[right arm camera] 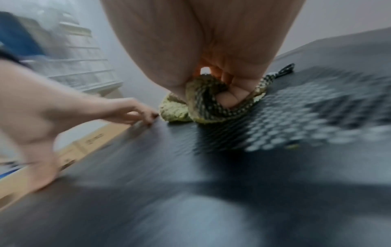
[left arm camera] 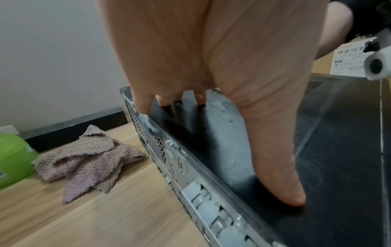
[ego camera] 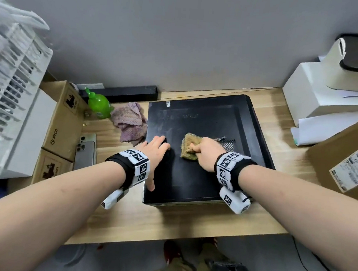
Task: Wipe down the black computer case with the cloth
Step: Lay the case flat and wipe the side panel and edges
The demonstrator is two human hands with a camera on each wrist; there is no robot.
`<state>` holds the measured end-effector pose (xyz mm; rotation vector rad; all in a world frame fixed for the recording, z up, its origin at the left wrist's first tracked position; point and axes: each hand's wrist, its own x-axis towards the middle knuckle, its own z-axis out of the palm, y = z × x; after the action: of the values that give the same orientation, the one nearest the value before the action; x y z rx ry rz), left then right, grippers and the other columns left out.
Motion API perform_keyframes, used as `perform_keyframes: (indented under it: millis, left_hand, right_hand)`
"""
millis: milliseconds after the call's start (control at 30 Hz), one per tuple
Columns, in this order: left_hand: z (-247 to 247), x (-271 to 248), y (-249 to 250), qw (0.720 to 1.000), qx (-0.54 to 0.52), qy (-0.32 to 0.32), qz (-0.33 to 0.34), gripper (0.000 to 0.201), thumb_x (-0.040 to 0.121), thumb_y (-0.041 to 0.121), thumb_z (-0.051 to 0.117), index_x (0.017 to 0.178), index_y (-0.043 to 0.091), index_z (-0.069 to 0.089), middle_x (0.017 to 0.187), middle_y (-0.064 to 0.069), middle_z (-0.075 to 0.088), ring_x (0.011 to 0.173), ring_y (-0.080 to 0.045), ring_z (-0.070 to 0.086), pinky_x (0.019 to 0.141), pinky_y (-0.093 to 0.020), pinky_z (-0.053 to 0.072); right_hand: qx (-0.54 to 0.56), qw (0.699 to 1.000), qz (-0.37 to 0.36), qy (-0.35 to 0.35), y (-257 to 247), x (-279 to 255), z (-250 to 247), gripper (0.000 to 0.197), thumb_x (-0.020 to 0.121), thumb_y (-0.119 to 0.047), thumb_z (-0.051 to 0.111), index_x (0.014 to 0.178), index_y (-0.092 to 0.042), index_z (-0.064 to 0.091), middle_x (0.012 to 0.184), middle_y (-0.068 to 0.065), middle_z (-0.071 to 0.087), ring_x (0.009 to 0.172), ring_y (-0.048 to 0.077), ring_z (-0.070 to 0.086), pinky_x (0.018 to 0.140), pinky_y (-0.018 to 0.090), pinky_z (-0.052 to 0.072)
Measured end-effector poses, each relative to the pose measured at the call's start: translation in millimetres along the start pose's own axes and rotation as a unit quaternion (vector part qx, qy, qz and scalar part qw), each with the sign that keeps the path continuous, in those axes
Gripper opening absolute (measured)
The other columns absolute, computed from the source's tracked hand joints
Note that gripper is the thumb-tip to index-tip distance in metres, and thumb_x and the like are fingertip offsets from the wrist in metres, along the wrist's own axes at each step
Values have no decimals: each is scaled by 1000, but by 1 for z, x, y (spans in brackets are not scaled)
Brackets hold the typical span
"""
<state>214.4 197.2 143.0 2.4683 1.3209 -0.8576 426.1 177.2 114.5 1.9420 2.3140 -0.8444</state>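
Observation:
The black computer case lies flat on the wooden desk, its dusty side panel facing up. My right hand grips a yellow-brown cloth with a dark mesh backing and presses it on the middle of the panel. In the right wrist view the fingers curl round the cloth, and the picture is blurred. My left hand lies flat on the panel's left edge with straight fingers. The left wrist view shows its fingertips touching the case at the rim and the thumb pressing further along.
A purple cloth lies crumpled left of the case, beside a green spray bottle. Cardboard boxes and a phone sit on the left. White boxes and a labelled cardboard box crowd the right side.

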Motion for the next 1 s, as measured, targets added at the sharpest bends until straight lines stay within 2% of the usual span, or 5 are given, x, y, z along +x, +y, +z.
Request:
perform_keyframes:
  millis: [133,333,500,800,1000]
  left_hand:
    - [0,1,0,1000,-5,3,-3,146,29,51,97,147,14,18,157,-9,6,146,-30,17,119,-45,27]
    - [-3,0,2,1000,-6,-6,-6,142,33,48,97,147,15,19,157,-8,6,145,-31,19,118,-44,28]
    - [0,1,1,1000,-21,-7,-14,144,17,51,95,138,20,24,146,-4,15,129,-37,39,105,-50,44]
    - [0,3,1,999,-30,-16,-13,145,17,48,97,139,18,24,148,-5,16,127,-42,41,102,-51,46]
    - [2,-1,0,999,-34,-2,0,138,26,44,99,140,15,27,150,-6,17,132,-35,39,107,-46,43]
  right_hand:
    - [-14,992,-90,-87,-36,-33,26,27,92,-18,47,110,-23,67,104,6,60,96,30,61,84,31,50]
    - [67,994,-68,-52,13,-80,13,31,99,-19,45,122,-12,66,94,-10,49,98,10,56,76,5,30]
    - [75,996,16,-44,89,-130,-4,30,90,-14,55,107,-32,72,86,-16,48,81,3,51,84,22,44]
    - [149,980,108,78,128,-140,12,19,85,-6,59,96,-17,69,95,5,65,90,24,61,88,41,49]
    - [143,983,82,85,124,-143,10,26,85,-4,60,103,-21,68,91,-2,64,81,16,60,80,30,50]
